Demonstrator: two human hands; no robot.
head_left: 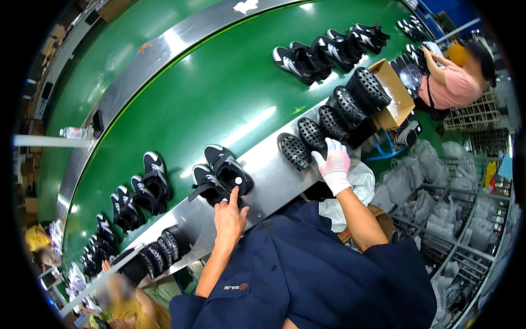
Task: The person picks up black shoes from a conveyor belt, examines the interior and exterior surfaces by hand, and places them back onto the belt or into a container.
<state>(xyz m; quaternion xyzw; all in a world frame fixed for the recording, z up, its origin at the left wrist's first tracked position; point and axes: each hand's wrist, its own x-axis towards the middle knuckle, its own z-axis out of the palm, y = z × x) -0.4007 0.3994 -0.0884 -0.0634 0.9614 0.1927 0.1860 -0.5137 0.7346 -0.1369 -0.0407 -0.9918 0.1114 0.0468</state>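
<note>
My bare left hand (230, 218) reaches to the heel end of a pair of black-and-grey sneakers on the metal ledge. Its index finger points at the nearer heel of the right sneaker (228, 170), close to a round white spot inside. The left sneaker (207, 183) has a strap or tongue sticking out at its side. My right hand (335, 164), in a white glove with coloured stripes, is beside a row of black perforated shoe-shaped forms (312, 132). Its fingers are apart, at the near end of one form; nothing shows in its grasp.
A green conveyor (219, 104) carries more sneakers (329, 49) beyond the metal ledge (268, 189). An open cardboard box (395, 90) stands past the forms. Wire racks (455, 219) with plastic-wrapped items are at right. Co-workers sit at far right (452, 85) and lower left (131, 307).
</note>
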